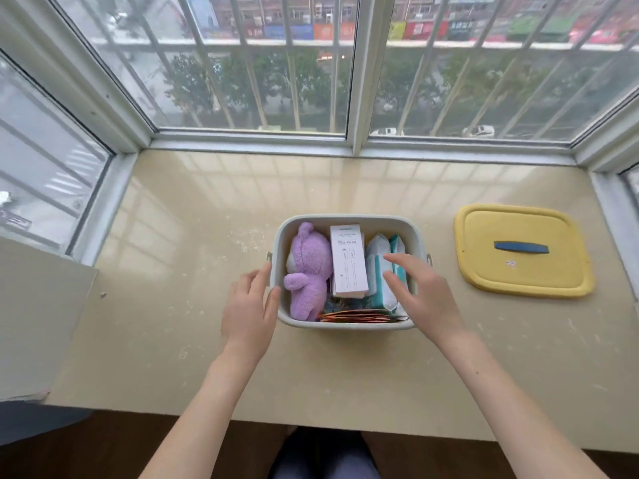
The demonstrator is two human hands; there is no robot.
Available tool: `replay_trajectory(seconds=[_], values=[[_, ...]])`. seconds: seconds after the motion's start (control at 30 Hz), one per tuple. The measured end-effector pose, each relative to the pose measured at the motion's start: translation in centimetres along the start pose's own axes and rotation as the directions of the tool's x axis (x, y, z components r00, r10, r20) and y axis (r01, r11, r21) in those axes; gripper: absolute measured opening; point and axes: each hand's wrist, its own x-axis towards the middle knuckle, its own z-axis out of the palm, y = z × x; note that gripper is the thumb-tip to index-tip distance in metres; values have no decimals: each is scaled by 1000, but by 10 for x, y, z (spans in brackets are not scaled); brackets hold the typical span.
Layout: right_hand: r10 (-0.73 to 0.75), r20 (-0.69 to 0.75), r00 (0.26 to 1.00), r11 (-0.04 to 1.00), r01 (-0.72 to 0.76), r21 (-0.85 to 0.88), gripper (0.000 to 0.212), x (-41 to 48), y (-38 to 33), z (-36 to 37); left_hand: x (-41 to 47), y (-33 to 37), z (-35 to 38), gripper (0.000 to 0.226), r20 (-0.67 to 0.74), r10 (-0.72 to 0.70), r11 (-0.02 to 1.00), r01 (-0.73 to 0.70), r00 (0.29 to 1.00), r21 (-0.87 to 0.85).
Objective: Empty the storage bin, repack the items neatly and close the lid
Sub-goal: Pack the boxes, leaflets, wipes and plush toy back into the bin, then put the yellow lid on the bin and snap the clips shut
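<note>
From the head camera, a pale grey storage bin [349,221] sits open on a cream window ledge [173,340], roughly in the middle, in front of the window [345,63]. Inside it, a purple plush toy [307,271] fills the left side, a white cable box [348,261] stands in the middle, and teal-and-white tissue packs [380,271] are packed on the right. Flat colourful packets [356,314] lie along the near wall.

The yellow lid [522,250], with its blue handle upward, lies flat on the ledge well to the right of the bin — apart from it.

The left hand [247,312] rests against the bin's left outer wall, fingers spread and loose, gripping nothing. The right hand [420,295] hangs over the bin's right side above the tissue packs — fingers open and extended, closed around nothing; whether the fingertips touch the packs cannot be told.
</note>
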Motion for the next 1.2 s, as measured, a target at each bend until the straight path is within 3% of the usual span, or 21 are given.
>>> replay_trajectory(seconds=[0.1, 0.27, 0.5, 0.73, 0.83, 1.0, 1.2], values=[[-91, -141, 986, 992, 78, -98, 41, -22, -30, -28, -10, 28, -39, 52, -62, 181, 981, -177, 981, 76], [-180, -267, 947, 971, 127, -204, 48, -82, -78, -52, -49, 64, -93, 46, -125, 358, 932, -346, 925, 105], [4, -277, 961, 963, -78, -259, 55, -177, -88, -21, -113, 39, -94, 54, 22, 425, 904, -425, 905, 46], [161, -282, 946, 902, -257, -347, 68, -225, -59, -38, -140, 34, -58, 66, 161, 415, 906, -423, 896, 21], [200, -326, 924, 882, -314, -350, 62, -232, -40, -67, -132, 61, -40, 64, 183, 448, 890, -456, 875, 3], [244, -392, 887, 857, -387, -341, 57, -237, 16, -131, -103, 145, 8, 46, 183, 544, 834, -551, 819, -13], [261, -418, 870, 865, -403, -299, 56, -217, 111, -231, -79, 273, 91, 54, 213, 544, 831, -556, 812, -4]])
